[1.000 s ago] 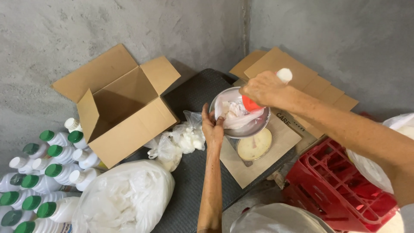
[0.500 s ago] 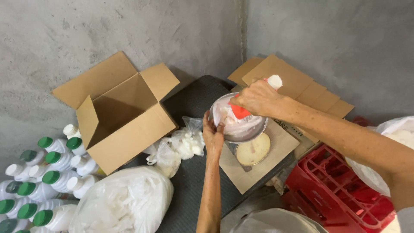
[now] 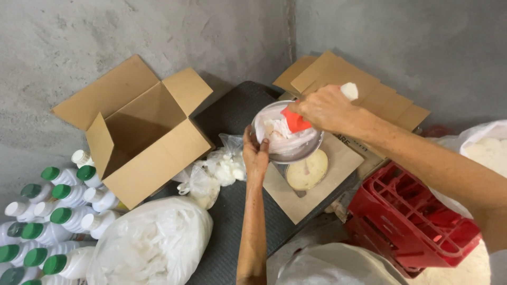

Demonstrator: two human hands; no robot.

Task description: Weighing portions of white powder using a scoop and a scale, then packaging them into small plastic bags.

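Steadying the metal bowl (image 3: 288, 140) by its near rim, the left hand (image 3: 255, 155) keeps a closed grip on the edge. The right hand (image 3: 322, 108) is clenched around a red scoop with a white handle (image 3: 297, 121), its red end down in the white material inside the bowl. The bowl sits above a cardboard sheet (image 3: 311, 184) on a dark mat (image 3: 232, 211). An open cardboard box (image 3: 140, 132), green-capped white bottles (image 3: 58, 211) and a red crate (image 3: 412, 221) lie around.
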